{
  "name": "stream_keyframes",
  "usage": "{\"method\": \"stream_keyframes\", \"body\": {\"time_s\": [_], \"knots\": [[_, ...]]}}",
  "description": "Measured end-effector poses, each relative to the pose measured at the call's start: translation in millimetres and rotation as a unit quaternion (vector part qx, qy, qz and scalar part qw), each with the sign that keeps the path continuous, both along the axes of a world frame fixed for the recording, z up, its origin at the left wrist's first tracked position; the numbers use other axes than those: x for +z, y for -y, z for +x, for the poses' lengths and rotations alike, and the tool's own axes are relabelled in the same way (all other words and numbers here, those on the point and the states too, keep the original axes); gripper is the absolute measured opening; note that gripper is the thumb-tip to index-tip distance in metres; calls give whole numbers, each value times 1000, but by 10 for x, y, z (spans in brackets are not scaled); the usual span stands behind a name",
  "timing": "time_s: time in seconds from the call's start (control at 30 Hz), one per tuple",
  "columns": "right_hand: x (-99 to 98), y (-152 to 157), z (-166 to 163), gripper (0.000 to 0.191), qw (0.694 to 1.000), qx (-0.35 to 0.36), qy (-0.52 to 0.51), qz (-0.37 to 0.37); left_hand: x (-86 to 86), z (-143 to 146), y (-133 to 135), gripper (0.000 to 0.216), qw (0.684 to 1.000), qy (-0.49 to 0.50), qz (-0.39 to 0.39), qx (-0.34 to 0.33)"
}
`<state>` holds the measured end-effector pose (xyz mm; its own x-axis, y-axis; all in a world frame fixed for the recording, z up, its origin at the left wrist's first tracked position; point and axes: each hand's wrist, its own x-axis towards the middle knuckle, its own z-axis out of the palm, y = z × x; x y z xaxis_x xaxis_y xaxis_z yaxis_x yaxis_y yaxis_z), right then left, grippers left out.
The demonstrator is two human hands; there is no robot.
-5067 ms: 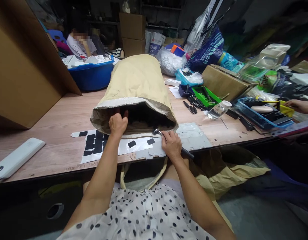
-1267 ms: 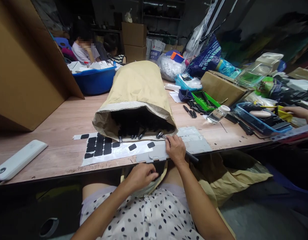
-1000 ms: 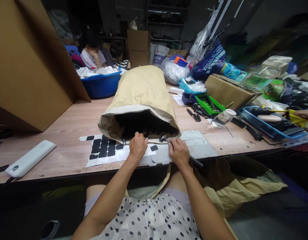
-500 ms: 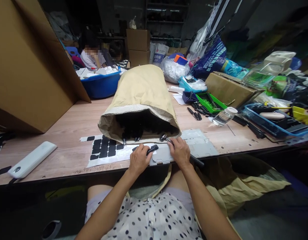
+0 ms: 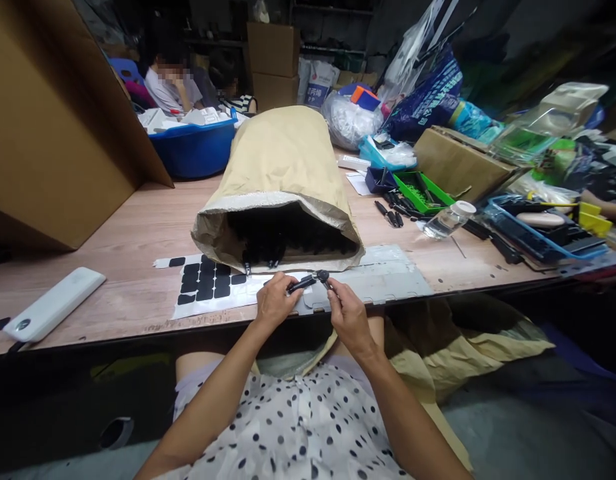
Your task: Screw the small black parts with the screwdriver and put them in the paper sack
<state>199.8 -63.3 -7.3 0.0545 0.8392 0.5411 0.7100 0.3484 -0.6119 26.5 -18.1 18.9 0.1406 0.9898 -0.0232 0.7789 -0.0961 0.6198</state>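
Observation:
My left hand [image 5: 277,297] is closed on a slim black pen-like piece [image 5: 302,284], its free end pointing right. My right hand [image 5: 352,313] grips a small hammer [image 5: 322,275]. The hammer's dark metal head is at the tip of the black piece, but whether they touch I cannot tell. My right palm hides its handle. Both hands are at the table's front edge, over a grey flat board [image 5: 398,272]. Just beyond them lies a tan paper sack [image 5: 283,157], its open mouth facing me and black pieces inside. Left of my hands is a sheet of black stickers [image 5: 205,280].
A white oblong device [image 5: 55,303] lies at left, near a large cardboard box [image 5: 53,127]. A blue basin [image 5: 195,150] stands behind. On the right are a green tray [image 5: 423,193], a clear jar [image 5: 449,220] and a blue-rimmed tray [image 5: 543,233]. People sit beyond the table.
My right hand has moved slightly left and turned, bringing the hammer head to the black piece's tip. The hammer's black handle, visible before, is now hidden. The view has shifted slightly.

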Motion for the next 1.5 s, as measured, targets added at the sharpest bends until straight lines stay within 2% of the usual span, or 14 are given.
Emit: {"method": "stream_keyframes", "body": {"time_s": [0.2, 0.6, 0.7, 0.87, 1.03, 1.13, 1.23, 1.4, 1.5], "knots": [[72, 33, -65, 36, 999, 12, 27, -21, 64, 14, -17, 13, 999, -20, -28, -11], [158, 21, -102, 38, 995, 0, 80, -57, 21, 21, 2, 14, 1000, -25, -5, -12], [201, 59, -148, 38, 997, 19, 64, -34, 25, 14, 11, 15, 1000, -25, -4, -11], [141, 86, -206, 37, 994, 47, 80, -54, 34, 7, 21, 13, 1000, -16, -5, -5], [125, -119, 13, 35, 992, -18, 111, -51, 26, 15, 17, 14, 1000, -10, 4, -7], [91, -328, 227, 30, 976, -88, 184, -70, 13, 20, 18, 13, 1000, -8, 11, -5], [1, -482, 361, 26, 959, -120, 247, -73, -3, 21, 25, 12, 1000, -8, 13, -7], [-129, -517, 332, 26, 956, -164, 239, -47, -29, -3, 19, 10, 999, -1, 38, -26], [-137, -498, 293, 26, 957, -173, 227, -46, -49, -37, 46, 11, 995, 6, 72, -68]]}}
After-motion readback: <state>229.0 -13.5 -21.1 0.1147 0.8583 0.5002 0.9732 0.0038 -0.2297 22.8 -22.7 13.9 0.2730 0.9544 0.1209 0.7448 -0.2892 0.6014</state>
